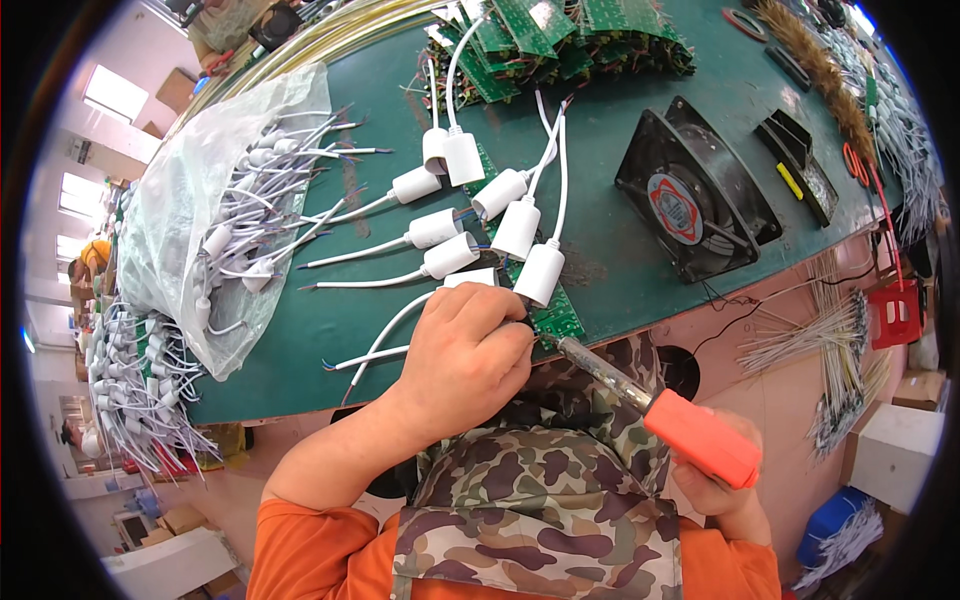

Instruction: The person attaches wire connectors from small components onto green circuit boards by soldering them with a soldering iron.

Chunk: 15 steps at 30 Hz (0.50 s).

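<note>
Head view: the left hand (468,352) pressed a green circuit board (553,316) at the counter (640,270) edge, fingers closed on it beside white wired sockets (520,228). The right hand (715,485) gripped an orange-handled soldering iron (660,410), its tip touching the board.

Your left hand (465,355) covers the near end of the green circuit board (553,317) and whatever its fingers pinch; the soldering iron (655,408) tip vanishes behind them. Your right hand (718,495) is mostly hidden by the orange handle. Clear bag (190,180) blurs the sockets inside. Stacked circuit boards (560,35) are cut off at the top edge.
</note>
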Motion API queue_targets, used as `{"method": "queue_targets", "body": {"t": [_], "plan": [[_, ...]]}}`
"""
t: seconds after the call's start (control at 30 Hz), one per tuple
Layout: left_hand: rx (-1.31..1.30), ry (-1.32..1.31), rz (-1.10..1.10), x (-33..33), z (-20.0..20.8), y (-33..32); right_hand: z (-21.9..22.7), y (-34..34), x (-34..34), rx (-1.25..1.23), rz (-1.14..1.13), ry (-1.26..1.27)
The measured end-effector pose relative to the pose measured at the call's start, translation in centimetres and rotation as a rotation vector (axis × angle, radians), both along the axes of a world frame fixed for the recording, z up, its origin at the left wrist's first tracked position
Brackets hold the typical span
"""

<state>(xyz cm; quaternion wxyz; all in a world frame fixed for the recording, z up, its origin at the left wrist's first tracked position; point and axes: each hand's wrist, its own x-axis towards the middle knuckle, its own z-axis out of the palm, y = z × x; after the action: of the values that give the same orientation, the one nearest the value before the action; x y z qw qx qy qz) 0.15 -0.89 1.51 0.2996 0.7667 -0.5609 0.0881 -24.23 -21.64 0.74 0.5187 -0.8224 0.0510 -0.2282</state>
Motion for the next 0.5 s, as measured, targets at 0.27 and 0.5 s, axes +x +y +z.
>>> {"method": "queue_targets", "body": {"t": [0.27,0.5], "plan": [[0.02,0.006,0.003,0.0,0.3,0.0,0.4,-0.2,0.2,-0.143,0.003,0.014],[0.012,0.017,0.015,0.0,0.4,0.0,0.0,-0.8,-1.1,-0.154,0.037,0.0]]}}
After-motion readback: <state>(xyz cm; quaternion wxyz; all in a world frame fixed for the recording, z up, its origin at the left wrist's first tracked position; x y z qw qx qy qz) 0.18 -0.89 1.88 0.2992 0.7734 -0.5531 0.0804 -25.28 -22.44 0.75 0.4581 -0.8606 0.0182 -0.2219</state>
